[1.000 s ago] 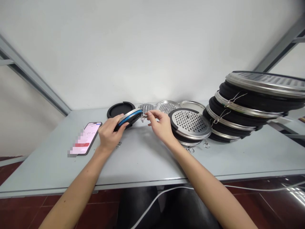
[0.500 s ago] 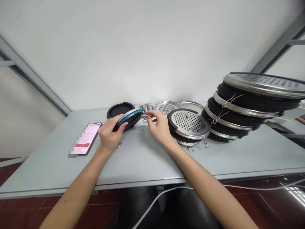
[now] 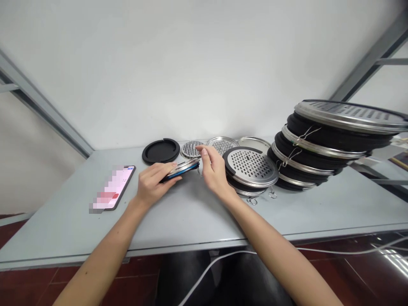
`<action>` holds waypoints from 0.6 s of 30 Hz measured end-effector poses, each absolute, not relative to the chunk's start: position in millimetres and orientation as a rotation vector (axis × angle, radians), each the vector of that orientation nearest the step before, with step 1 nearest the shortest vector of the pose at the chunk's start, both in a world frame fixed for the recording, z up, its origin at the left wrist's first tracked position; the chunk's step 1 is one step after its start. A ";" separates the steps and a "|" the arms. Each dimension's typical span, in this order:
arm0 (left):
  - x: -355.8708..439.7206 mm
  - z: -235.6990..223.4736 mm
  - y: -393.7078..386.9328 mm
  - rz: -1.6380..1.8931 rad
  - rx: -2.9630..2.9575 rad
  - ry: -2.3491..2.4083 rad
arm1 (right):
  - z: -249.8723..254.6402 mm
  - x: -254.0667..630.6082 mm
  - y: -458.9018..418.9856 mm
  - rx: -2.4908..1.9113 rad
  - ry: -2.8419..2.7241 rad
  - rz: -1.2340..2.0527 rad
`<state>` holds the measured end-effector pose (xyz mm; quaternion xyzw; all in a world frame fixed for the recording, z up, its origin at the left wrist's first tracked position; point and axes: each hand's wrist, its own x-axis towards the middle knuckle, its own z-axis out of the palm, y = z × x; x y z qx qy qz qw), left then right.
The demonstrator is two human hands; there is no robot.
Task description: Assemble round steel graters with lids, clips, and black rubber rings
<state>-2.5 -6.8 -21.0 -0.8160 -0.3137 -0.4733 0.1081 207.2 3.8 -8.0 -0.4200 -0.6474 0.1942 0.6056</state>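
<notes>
Working from afar, I am gripping a blue-edged disc with the left hand, thumb below, fingers above. Disc is sitting between both hands over the table, its long line running rightward and up from that grip. The right hand is hovering just beside its far end; I cannot tell whether those fingers are pinching anything.
</notes>
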 end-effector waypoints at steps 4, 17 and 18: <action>5.3 -22.7 -10.8 -1.306 -2.544 -0.908 | -8.9 207.6 4.6 -0.946 -1.552 0.503; 16.4 -21.6 -17.8 -0.967 -2.929 -1.000 | -28.2 219.3 -1.7 -0.967 -1.993 0.458; 15.6 -19.2 -18.0 -0.924 -2.961 -1.032 | -27.9 219.4 -1.0 -0.960 -1.971 0.481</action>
